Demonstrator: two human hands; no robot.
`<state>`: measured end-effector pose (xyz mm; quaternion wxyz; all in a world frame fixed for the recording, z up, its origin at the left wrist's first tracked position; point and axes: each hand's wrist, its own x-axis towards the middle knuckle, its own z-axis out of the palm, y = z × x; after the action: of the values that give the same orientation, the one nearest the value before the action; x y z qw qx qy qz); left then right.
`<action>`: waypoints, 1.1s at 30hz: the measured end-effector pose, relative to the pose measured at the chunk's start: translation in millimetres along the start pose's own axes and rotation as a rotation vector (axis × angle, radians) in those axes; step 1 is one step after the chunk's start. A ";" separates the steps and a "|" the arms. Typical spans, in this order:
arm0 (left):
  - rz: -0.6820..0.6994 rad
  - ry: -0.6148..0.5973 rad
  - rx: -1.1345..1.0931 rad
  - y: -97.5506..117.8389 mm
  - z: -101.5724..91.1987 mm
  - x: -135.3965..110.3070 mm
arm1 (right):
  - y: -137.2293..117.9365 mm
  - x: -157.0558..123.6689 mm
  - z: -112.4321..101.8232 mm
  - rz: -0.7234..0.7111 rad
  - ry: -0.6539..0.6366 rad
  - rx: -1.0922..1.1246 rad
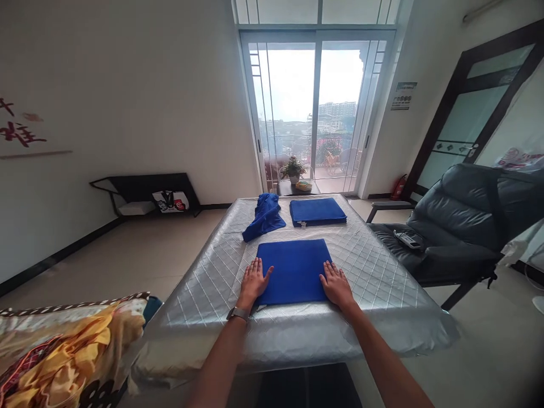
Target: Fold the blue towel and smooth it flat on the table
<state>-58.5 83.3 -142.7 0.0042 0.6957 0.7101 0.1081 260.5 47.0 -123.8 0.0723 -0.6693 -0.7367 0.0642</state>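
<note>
A blue cloth (pixel 295 275), folded into a flat square, lies near the front of the table. My left hand (pixel 254 281) rests on its left edge, fingers stretched forward and thumb out over the cloth. On the opposite edge my right hand (pixel 335 283) lies the same way, its fingers straight and its thumb toward the middle. Neither hand grips the fabric. Behind the square, a stack of folded blue cloths (pixel 318 209) sits at the far right. To its left is a crumpled blue cloth (pixel 267 216).
A silver quilted cover (pixel 208 294) drapes over the table. A dark armchair (pixel 459 215) with a device on its seat stands at the right. Yellow fabric (pixel 72 357) is heaped at the lower left. Beyond the table, a potted plant (pixel 293 170) stands before the glass door.
</note>
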 end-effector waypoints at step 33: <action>0.054 -0.012 0.079 10.0 9.0 -67.8 | -1.1 -4.0 -1.5 0.001 0.024 0.041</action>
<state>-45.1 17.6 -159.7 -0.0217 0.7150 0.6947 0.0759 260.1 42.9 -122.2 0.0950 -0.6689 -0.7338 0.0714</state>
